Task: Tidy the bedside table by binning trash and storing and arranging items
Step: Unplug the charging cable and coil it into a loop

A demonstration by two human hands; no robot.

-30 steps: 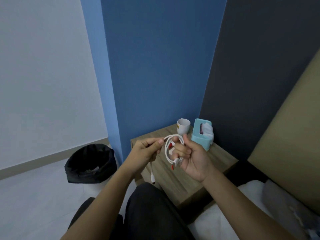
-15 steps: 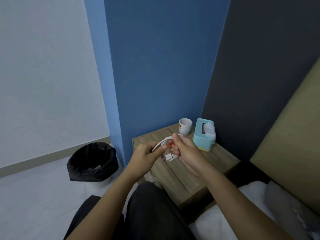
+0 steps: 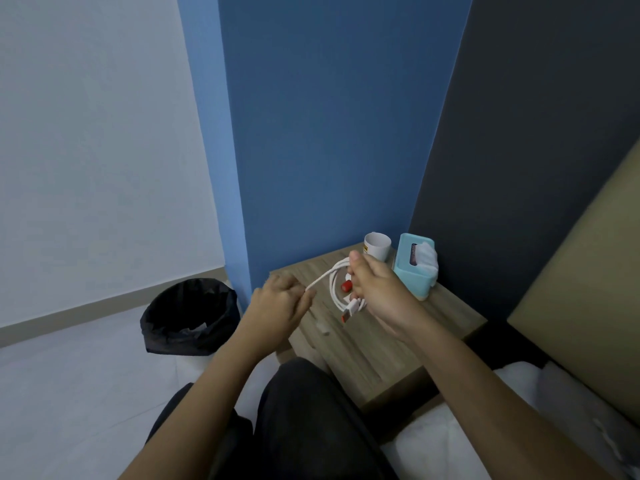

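A white charging cable point(image 3: 334, 284) with red-tipped plugs is coiled in a loop above the wooden bedside table point(image 3: 377, 351). My right hand point(image 3: 379, 289) grips the coil, and one plug hangs below its fingers. My left hand point(image 3: 280, 304) pinches the cable's free strand and holds it taut to the left of the coil. At the table's back stand a white cup point(image 3: 376, 245) and a light blue tissue box point(image 3: 415, 266). A black-lined trash bin point(image 3: 190, 317) sits on the floor to the left.
A blue wall stands behind the table and a dark wall to its right. A beige headboard point(image 3: 588, 306) and white bedding point(image 3: 485, 427) lie at the right. My dark-trousered legs point(image 3: 294, 427) are below, against the table's front corner. Pale floor spreads left.
My hands have drawn apart: the left pulled the free strand out to the left, and the right rose slightly with the coil. The plug now dangles below my right hand.
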